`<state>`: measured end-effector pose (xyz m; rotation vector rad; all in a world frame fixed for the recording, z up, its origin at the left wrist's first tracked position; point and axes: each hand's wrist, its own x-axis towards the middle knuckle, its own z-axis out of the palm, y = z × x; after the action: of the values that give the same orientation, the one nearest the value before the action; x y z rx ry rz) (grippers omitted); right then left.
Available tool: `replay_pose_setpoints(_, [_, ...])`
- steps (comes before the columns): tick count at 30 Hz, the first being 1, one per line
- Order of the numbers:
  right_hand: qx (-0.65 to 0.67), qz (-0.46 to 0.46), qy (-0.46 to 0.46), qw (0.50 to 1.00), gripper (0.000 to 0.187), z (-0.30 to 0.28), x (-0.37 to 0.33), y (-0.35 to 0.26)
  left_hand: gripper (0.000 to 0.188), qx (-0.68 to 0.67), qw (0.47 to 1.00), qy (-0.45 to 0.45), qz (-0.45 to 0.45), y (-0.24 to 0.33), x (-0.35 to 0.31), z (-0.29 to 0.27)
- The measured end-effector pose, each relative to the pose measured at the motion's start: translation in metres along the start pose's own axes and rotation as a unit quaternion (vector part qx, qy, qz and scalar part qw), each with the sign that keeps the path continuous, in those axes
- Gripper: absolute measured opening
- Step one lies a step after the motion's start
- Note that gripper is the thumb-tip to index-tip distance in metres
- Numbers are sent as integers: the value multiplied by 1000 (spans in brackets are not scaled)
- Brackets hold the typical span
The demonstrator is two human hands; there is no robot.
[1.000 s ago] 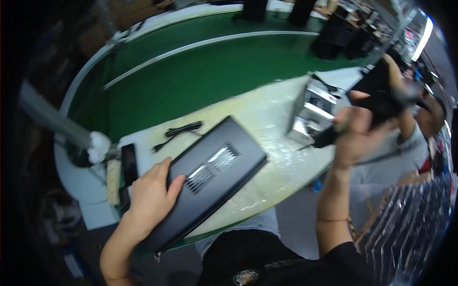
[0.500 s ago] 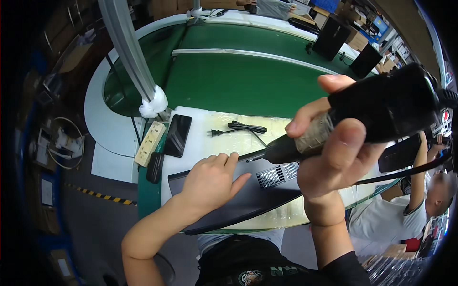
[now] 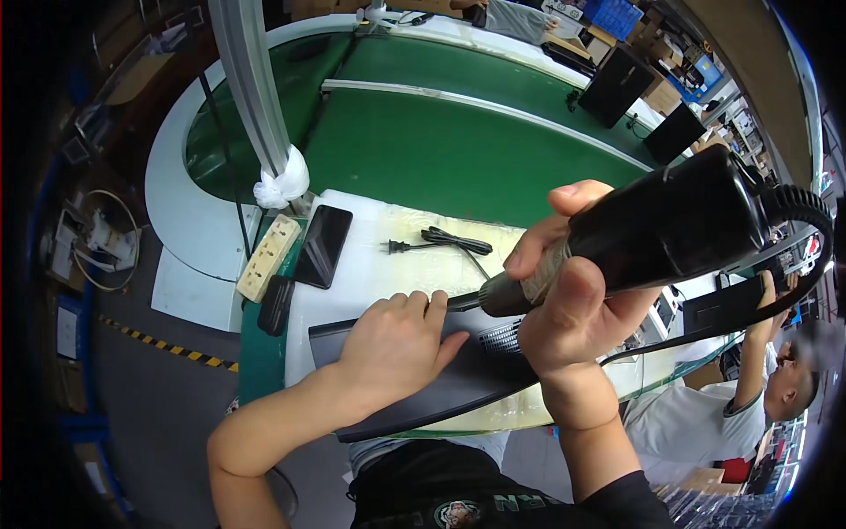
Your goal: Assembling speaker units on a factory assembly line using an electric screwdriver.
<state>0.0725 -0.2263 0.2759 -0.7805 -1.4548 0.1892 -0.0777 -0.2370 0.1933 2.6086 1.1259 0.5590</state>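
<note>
A flat black laptop-like case (image 3: 458,375) lies bottom up on the white worktable (image 3: 379,264), with a vent grille (image 3: 504,338) near its far edge. My left hand (image 3: 392,348) rests flat on the case and holds it down. My right hand (image 3: 573,300) grips a black electric screwdriver (image 3: 656,234) whose tip points down-left at the case's far edge, beside my left fingertips. A coiled black cable (image 3: 806,212) leaves the tool's rear end.
A black power cord (image 3: 445,240) lies on the table behind the case. A beige power strip (image 3: 269,257), a dark phone-like slab (image 3: 323,245) and a metal post (image 3: 256,97) stand at the left. A green conveyor belt (image 3: 441,150) runs behind. Another person (image 3: 758,388) works at the right.
My right hand has brought the screwdriver from up at the right down to the case's far edge. My left hand has stayed on the case. My view has shifted left.
</note>
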Motion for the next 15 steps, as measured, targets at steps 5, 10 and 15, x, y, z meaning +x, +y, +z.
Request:
replay_pose_setpoints(5, [34,16,-1,999,62,1,-2,6,47,9,999,35,16,1,-1,2])
replay_pose_setpoints(10, [90,-14,8,996,60,5,-6,16,45,22,999,30,29,1,2,1])
replay_pose_setpoints(15, [131,-44,31,990,49,-2,9,12,39,-3,1000,2,-11,1,0,-13])
